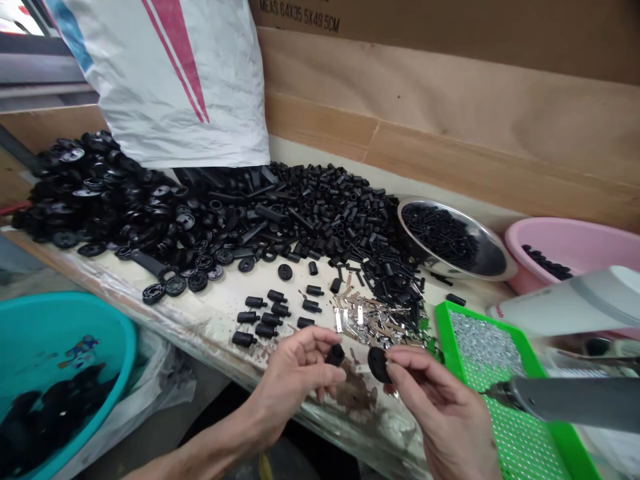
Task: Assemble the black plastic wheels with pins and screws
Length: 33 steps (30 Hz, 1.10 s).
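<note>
A brown cardboard sheet (450, 113) was propped behind the worktop (125, 267), and a white woven sack (165, 80) was slumped against it at the far left. Below the near edge of the worktop, a teal basin (65, 320) was seen holding dark pieces. At the far right, a pink basin (565, 243) held a small row of black pieces.

A broad heap of black plastic wheels (100, 207) was spread along the back of the worktop, and it merged into a heap of black tubes (330, 213). Beside them, a steel bowl (425, 210) was filled with black screws. A green tray (450, 327) was covered with small silver bits, and a grey tool (575, 400), possibly a power screwdriver, was held above it by something out of view. Silver metal clips (370, 320) were scattered near the tray, and short black plugs (260, 313) were laid out in loose rows.

Over the bare front of the worktop, a black cylinder (335, 355) was pinched by the left hand (295, 380), while a black disc (379, 365) was gripped by the right hand (440, 407). Both sets of fingers (415, 360) were closed on these pieces, which were held near each other but apart. A firm fingertip pinch was judged best here, since it kept each small piece steady and square to the other.
</note>
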### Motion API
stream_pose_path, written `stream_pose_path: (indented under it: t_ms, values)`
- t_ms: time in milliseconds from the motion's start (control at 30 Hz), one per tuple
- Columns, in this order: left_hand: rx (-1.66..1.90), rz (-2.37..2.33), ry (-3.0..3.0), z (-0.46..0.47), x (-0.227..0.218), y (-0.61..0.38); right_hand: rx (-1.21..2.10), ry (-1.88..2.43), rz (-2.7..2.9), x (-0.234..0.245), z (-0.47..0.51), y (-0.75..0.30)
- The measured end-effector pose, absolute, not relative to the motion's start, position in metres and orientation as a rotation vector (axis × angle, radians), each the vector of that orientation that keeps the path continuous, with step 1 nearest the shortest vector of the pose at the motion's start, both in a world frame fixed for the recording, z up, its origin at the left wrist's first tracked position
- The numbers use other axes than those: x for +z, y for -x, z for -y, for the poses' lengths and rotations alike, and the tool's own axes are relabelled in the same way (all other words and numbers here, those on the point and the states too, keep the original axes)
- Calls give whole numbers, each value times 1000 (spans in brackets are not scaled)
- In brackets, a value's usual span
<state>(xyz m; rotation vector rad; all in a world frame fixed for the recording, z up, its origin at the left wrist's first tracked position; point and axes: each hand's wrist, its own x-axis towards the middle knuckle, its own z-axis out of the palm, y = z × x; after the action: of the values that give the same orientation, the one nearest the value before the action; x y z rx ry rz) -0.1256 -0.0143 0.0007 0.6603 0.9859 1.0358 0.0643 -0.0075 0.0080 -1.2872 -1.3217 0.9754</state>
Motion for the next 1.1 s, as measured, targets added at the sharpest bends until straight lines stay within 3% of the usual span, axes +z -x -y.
stream_pose_path:
  t_ms: [233,600,867,1100]
  values:
    - [1057,-1038,-788,16,2,119,1019,1345,1406,23,2,-55]
    - [1124,-1182,-1127,20,-4,125,736,1366,1848,34,-2,-38]
    - [855,-799,-636,13,0,140,1047,1405,1470,27,0,-34]
    - [502,-575,-499,-7,-5,156,1170,1292,1481,14,0,-41]
